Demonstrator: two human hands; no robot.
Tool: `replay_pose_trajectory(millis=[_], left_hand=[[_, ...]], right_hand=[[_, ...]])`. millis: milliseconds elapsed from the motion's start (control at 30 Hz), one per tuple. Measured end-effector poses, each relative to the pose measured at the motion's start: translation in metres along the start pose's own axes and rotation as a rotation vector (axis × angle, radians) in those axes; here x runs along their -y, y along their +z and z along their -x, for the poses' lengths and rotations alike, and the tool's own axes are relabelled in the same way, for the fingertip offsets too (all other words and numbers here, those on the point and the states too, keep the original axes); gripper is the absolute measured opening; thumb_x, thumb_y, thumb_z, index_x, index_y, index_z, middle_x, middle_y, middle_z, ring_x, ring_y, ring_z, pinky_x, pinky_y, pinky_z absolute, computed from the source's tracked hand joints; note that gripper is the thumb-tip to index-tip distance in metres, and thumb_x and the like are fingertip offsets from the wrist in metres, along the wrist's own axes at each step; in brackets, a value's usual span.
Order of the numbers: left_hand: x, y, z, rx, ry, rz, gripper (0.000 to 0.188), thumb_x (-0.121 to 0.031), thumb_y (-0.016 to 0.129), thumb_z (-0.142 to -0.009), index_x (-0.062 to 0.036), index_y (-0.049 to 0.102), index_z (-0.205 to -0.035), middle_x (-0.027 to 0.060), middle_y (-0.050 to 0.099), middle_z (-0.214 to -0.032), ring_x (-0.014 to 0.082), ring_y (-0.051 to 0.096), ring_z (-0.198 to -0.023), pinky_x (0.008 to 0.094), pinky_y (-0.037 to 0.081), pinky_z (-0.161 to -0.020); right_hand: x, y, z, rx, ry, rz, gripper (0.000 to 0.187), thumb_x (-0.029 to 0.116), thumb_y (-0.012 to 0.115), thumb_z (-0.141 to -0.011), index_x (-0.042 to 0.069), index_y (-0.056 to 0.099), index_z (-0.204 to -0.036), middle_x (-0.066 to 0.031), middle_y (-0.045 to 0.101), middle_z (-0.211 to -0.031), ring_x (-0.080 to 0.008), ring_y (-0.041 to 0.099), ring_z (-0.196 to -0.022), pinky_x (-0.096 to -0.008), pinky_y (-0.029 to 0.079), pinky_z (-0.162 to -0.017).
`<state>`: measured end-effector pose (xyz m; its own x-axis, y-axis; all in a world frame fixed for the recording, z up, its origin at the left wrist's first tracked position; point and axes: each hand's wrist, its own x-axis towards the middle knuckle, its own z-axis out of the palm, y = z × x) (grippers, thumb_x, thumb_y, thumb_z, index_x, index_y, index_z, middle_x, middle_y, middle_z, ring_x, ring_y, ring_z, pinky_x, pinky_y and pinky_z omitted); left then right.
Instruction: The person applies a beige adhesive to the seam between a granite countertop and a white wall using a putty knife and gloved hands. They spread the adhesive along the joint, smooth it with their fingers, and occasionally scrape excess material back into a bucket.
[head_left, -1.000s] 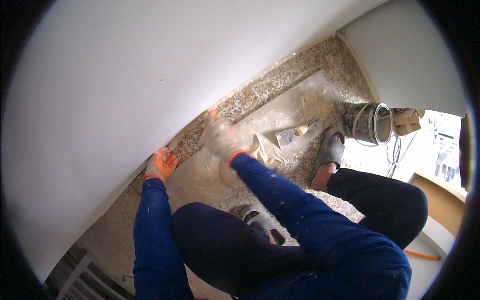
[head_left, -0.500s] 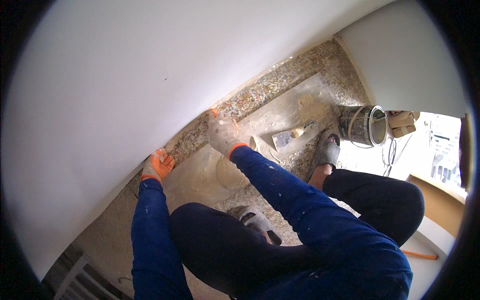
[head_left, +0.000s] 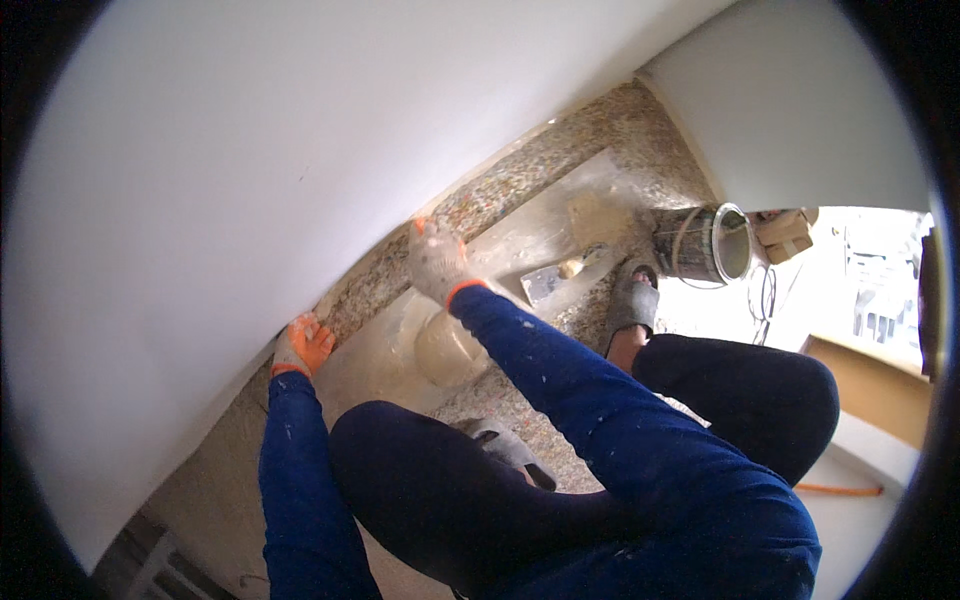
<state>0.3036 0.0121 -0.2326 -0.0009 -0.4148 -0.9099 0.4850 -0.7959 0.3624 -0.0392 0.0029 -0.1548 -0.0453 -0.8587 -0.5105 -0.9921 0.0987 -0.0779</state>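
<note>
My left hand (head_left: 303,343), in a pale knit glove with orange fingers, is at the foot of the white wall (head_left: 250,180), its fingers bent against the bottom edge. Farther along the same edge is my right hand (head_left: 437,262), gloved alike, its back toward me and an orange fingertip at the wall. Both hands look closed at the edge, but what they grip, if anything, cannot be made out. Beside them a pale, smeared board (head_left: 375,365) lies on the speckled floor padding. A putty knife (head_left: 545,284) with a wide metal blade rests on it.
A round beige smear (head_left: 450,350) marks the board near my right forearm. To the right lies a paint-stained bucket (head_left: 700,243) on its side, with a cardboard box (head_left: 783,235) and a dark cable (head_left: 765,295) nearby. My sandalled feet stand beside the board. A slatted plastic piece (head_left: 170,570) is at lower left.
The view has shifted, so the bucket, putty knife and wall corner appear farther left. Both hands stay at the wall's foot with only slight movement. More of the beige smear shows beside my right forearm.
</note>
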Motion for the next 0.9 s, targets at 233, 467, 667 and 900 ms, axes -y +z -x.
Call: replay_pose_trajectory(millis=[233,467,667,900], left_hand=[[-0.007,0.000,-0.002,0.092,-0.095,-0.042,0.010,-0.018,0.064,-0.088,-0.0186,0.055,-0.094,0.0020,0.047,-0.090,0.0214,0.044,-0.078,0.0417,0.047,-0.077],[-0.007,0.001,0.003,0.174,-0.091,0.076,0.012,-0.022,0.063,-0.089,-0.0130,0.056,-0.084,0.0062,0.047,-0.082,0.0201,0.031,-0.058,0.0385,0.041,-0.060],[-0.003,-0.014,-0.006,0.162,-0.007,0.011,0.013,-0.019,0.066,-0.087,-0.0143,0.056,-0.080,0.0022,0.043,-0.070,0.0191,0.026,-0.055,0.0355,0.037,-0.056],[0.000,-0.005,0.002,0.132,-0.056,0.122,0.011,-0.024,0.066,-0.089,-0.0169,0.059,-0.083,-0.0029,0.047,-0.076,0.0181,0.031,-0.061,0.0339,0.038,-0.059]], right_hand=[[-0.118,-0.049,0.001,-0.125,0.251,-0.245,0.055,0.019,0.055,-0.090,-0.008,0.045,-0.137,-0.0267,0.060,-0.129,-0.0396,0.063,-0.117,-0.0468,0.055,-0.091],[-0.226,-0.067,-0.045,-0.225,0.457,-0.179,0.064,0.026,0.050,-0.092,-0.002,0.038,-0.148,-0.0211,0.040,-0.152,-0.0364,0.038,-0.141,-0.0548,0.037,-0.110],[-0.178,-0.026,-0.066,-0.315,0.508,0.059,0.067,0.024,0.051,-0.094,0.004,0.030,-0.154,-0.0143,0.028,-0.159,-0.0351,0.024,-0.148,-0.0558,0.021,-0.117],[-0.081,-0.003,-0.026,-0.178,0.272,0.051,0.073,0.022,0.053,-0.095,0.002,0.020,-0.157,-0.0168,0.023,-0.162,-0.0368,0.021,-0.150,-0.0589,0.016,-0.119]])
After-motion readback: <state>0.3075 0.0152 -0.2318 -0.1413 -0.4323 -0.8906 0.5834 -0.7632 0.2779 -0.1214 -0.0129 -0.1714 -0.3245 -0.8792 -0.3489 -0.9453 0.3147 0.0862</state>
